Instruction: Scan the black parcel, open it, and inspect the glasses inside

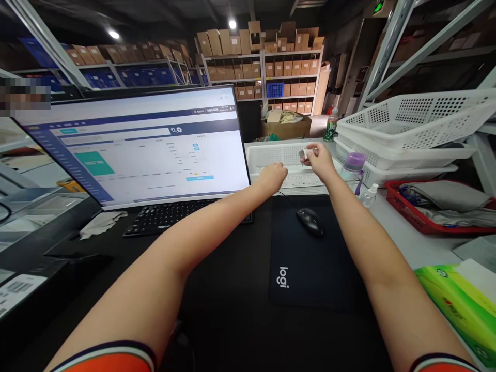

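Both my arms reach forward over the desk to a low white plastic basket (259, 151) behind the mouse pad. My right hand (322, 161) pinches a small whitish object (306, 154) above the basket's right part. It looks like a little box or roll, too small to tell. At the basket's front left, my left hand (272, 178) is closed with its fingers curled down. Whatever those fingers hold, if anything, is hidden. A black mouse (310, 222) lies on the dark mouse pad (306, 268), between my forearms.
A large monitor (163, 150) and black keyboard (155, 217) stand left. To the right are stacked white baskets (406, 124), a purple-lidded bottle (354, 163), a small clear bottle (370, 195), a red basket (411, 209) and a green tissue pack (453, 305). Shelves of cardboard boxes (267, 67) stand behind.
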A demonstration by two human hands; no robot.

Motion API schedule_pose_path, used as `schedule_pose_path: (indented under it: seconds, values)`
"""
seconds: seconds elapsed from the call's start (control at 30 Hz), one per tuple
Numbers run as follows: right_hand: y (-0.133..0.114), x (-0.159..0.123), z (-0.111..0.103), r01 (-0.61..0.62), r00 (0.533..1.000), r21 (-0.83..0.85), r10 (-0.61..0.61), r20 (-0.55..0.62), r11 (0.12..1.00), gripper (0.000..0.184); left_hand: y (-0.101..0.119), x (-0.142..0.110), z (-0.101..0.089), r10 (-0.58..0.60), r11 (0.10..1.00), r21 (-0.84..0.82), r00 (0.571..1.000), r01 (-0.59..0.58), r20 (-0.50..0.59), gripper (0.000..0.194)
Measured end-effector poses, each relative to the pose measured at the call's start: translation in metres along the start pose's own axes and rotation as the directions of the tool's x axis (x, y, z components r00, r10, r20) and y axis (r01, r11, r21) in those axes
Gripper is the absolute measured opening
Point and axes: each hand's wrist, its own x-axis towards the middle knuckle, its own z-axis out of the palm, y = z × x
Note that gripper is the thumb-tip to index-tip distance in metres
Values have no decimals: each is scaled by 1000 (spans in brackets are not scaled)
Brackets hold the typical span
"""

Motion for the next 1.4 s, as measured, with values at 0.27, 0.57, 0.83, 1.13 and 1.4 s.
schedule_pose_path:
  seconds: [0.27, 0.57, 0.83, 1.13, 1.4]
  values:
    - [55, -41, -2, -82, 978, -327, 140, 157, 941, 33, 17, -23, 7, 98, 994, 47, 994, -101, 51, 47]
    - [42, -37, -5, -39, 993, -545, 92, 70, 838, 34, -3, -57, -29, 125, 983, 136, 992, -126, 13, 51]
    - [2, -62, 20, 119, 986, -712, -168, 2, 692, 41, -28, -175, -75, 175, 966, 193, 985, -171, 0, 31]
    - [-8, -50, 88, 170, 985, -724, -101, 138, 669, 41, -36, -365, -125, 82, 995, 80, 968, -64, -239, 19]
    - [-47, -1, 60, 210, 969, -569, -92, 229, 795, 26, -58, -473, -113, -288, 950, -242, 858, 200, -424, 72]
